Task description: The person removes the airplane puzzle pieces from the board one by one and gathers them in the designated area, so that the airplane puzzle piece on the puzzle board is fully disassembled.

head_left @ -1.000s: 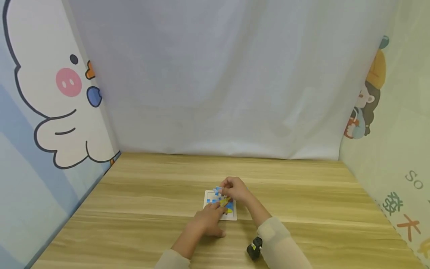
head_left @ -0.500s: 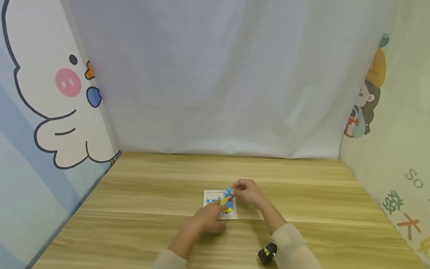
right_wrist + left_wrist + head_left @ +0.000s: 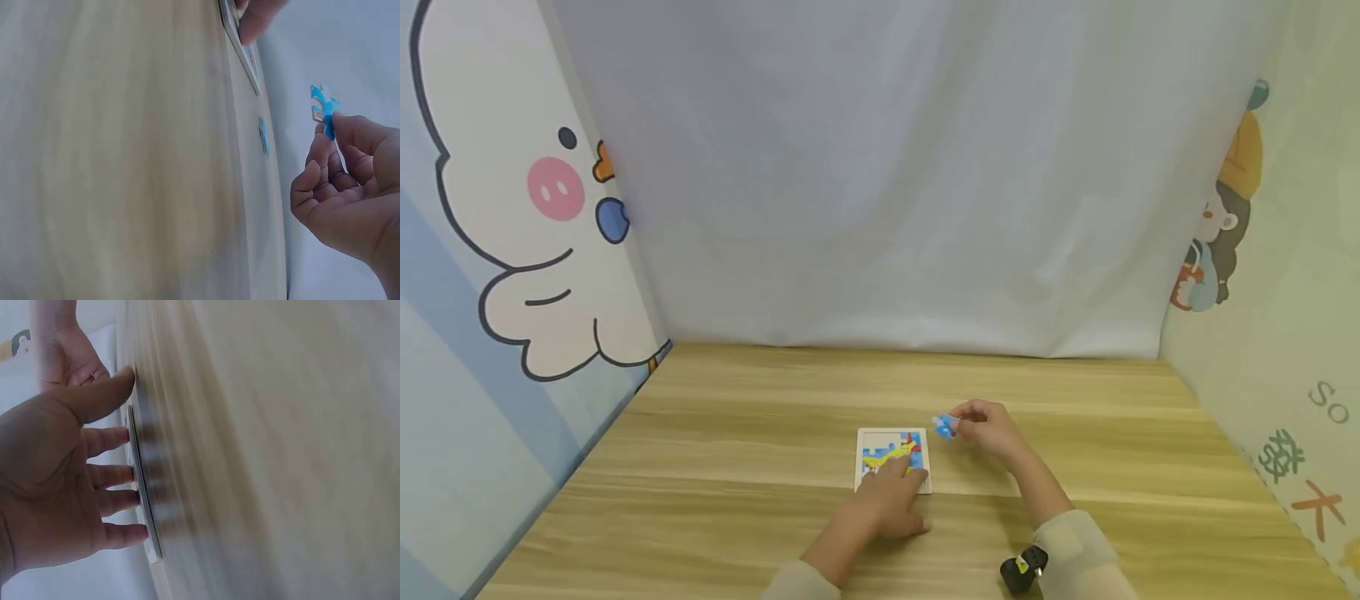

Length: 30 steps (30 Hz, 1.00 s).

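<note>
Right hand [image 3: 994,431] has carried the blue piece [image 3: 945,427] past the board's edge [image 3: 926,446].

Square cream-rimmed puzzle tray [image 3: 858,458] has blue bits, a yellow streak and a pop of red by its far right corner. Flat jigsaw piece [image 3: 945,427] just off that corner: bright blue, patchy white. Streaky tan wood-grain table [image 3: 737,442], plain pale grey fabric curtain [image 3: 880,183] at its far edge.

Pale curtain [image 3: 880,183] bhd wd-grain tbl [image 3: 737,417].
</note>
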Tool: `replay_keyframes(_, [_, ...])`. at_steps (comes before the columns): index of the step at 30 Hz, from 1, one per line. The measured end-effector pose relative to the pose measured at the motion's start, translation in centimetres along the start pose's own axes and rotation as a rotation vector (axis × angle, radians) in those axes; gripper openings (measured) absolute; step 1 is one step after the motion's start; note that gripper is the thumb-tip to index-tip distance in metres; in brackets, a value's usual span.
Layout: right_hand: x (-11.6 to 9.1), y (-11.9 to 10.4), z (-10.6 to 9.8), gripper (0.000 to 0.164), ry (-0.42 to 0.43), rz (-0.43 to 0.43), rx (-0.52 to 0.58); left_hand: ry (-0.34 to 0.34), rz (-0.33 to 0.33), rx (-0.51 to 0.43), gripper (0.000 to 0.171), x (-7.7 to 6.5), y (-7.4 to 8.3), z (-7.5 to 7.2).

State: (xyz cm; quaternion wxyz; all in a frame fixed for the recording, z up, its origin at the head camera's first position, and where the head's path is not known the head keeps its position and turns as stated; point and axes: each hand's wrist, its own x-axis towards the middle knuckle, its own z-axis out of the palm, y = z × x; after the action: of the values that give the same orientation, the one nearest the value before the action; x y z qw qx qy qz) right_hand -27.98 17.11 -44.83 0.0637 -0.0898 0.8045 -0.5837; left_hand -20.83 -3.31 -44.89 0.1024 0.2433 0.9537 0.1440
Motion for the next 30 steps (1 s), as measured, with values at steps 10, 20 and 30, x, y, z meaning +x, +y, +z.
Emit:
replay_keyframes(10, [-0.8, 1.1, -2.6, 0.02, 0.051, 0.013, -0.007, -0.078, -0.006, 0.027, 0.075, -0.5, -0.2, -0.1])
replay_keyframes(20, [0.1, 2.2, -4.6, 0.02, 0.062, 0.069, -0.094, -0.05, 0.011, 0.045, 0.074, -0.4, -0.2, -0.6])
replay_keyframes(30, [1.2, 2.9, -5.2, 0.014, 0.074, 0.12, -0.21, -0.032, 0.024, 0.058, 0.074, -0.2, -0.2, -0.4])
